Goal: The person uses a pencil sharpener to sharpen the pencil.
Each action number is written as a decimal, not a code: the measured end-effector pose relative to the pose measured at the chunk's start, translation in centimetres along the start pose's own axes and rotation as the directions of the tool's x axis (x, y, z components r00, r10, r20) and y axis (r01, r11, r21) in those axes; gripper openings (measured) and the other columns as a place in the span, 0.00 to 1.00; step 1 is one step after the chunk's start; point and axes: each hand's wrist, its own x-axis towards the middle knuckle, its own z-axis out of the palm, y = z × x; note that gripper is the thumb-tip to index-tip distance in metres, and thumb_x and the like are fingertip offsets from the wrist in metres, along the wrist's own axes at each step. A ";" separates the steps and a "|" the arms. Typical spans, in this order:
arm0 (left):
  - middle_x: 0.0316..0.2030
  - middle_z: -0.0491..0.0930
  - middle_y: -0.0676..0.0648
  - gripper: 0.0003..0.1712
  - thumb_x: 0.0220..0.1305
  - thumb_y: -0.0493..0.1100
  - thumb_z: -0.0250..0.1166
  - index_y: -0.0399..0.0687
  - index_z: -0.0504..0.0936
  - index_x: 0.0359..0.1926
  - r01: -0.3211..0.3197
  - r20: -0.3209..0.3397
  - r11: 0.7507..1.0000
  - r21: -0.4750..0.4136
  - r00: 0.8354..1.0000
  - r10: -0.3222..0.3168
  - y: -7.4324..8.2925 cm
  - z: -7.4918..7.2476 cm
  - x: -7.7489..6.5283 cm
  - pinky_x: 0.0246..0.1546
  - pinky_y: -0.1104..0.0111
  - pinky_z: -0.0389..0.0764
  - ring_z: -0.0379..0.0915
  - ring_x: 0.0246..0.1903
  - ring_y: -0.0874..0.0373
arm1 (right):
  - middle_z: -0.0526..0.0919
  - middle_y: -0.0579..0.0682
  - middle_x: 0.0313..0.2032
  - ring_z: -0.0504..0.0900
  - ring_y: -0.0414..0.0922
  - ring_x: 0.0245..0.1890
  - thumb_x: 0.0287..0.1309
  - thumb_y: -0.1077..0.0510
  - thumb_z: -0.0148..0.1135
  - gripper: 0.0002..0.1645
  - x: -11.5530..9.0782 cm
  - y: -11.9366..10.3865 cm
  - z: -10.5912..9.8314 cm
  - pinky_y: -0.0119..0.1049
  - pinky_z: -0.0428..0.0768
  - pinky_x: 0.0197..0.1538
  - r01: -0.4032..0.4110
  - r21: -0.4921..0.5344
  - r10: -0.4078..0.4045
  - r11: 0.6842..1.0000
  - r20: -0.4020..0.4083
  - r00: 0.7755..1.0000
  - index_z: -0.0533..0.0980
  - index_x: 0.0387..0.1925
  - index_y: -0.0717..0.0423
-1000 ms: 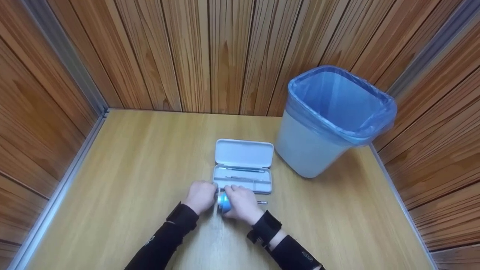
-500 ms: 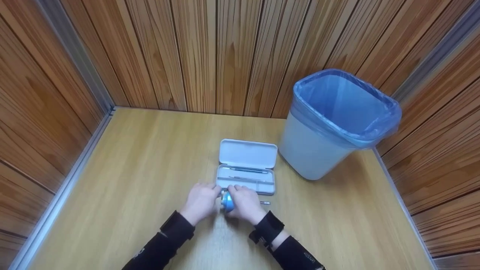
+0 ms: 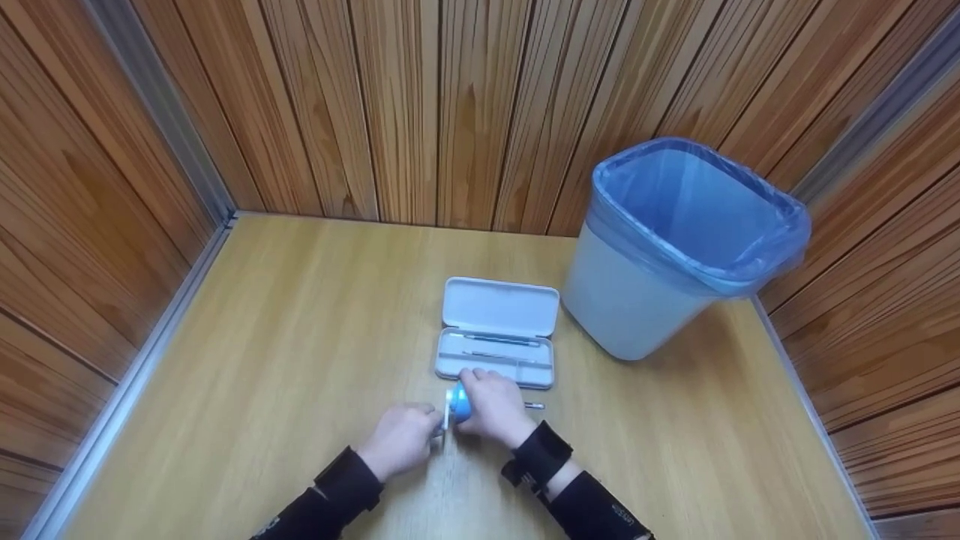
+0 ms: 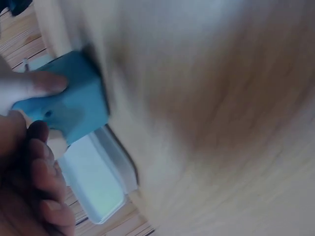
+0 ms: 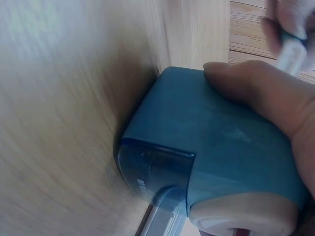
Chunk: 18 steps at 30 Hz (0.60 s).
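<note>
A blue crank pencil sharpener (image 3: 460,403) lies on the tabletop in front of the open pencil case. My right hand (image 3: 495,409) grips its body from above, the thumb along the blue casing (image 5: 211,123) in the right wrist view. The fingers of my left hand (image 3: 401,439) are curled at the handle of the white crank (image 5: 291,56), on the sharpener's left side. From the right side, past my right hand, sticks out the end of a pencil (image 3: 534,406). Its other end is hidden by the hand and sharpener.
The grey-white pencil case (image 3: 500,306) stands with its lid raised, just beyond the hands. Slim pencils (image 3: 499,340) lie in its tray. A white bin (image 3: 630,300) with a blue liner (image 3: 697,277) stands at the back right. Wood-panelled walls enclose the tabletop (image 3: 300,322).
My left hand has swung from beside the case's front edge toward me, along with the crank. The right hand keeps holding the sharpener in place. The head view has shifted slightly.
</note>
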 end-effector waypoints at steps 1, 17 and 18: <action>0.16 0.70 0.55 0.05 0.45 0.38 0.66 0.50 0.77 0.23 0.010 0.017 1.000 -0.009 1.000 -0.010 0.0 0.2 0.0 0.19 0.72 0.62 0.60 0.16 0.64 | 0.79 0.47 0.34 0.76 0.45 0.31 0.25 0.41 0.73 0.39 0.0 0.0 0.0 0.36 0.73 0.31 0.001 -0.002 -0.001 1.000 0.001 1.000 0.69 0.43 0.50; 0.18 0.76 0.51 0.02 0.42 0.40 0.64 0.49 0.77 0.20 0.126 0.189 0.988 0.090 0.972 -0.141 -2.0 3.1 2.7 0.22 0.64 0.67 0.69 0.19 0.56 | 0.78 0.45 0.32 0.76 0.43 0.29 0.26 0.40 0.73 0.37 0.0 0.1 0.0 0.34 0.72 0.27 0.023 -0.015 -0.024 1.000 -0.021 0.999 0.69 0.41 0.48; 0.18 0.76 0.50 0.02 0.43 0.40 0.64 0.49 0.78 0.20 0.128 0.183 0.986 0.103 0.972 -0.145 -2.2 3.1 3.2 0.22 0.63 0.67 0.69 0.19 0.55 | 0.78 0.45 0.32 0.76 0.43 0.28 0.26 0.40 0.73 0.37 0.0 0.1 0.0 0.34 0.71 0.27 0.023 -0.018 -0.024 1.000 -0.020 1.000 0.69 0.41 0.48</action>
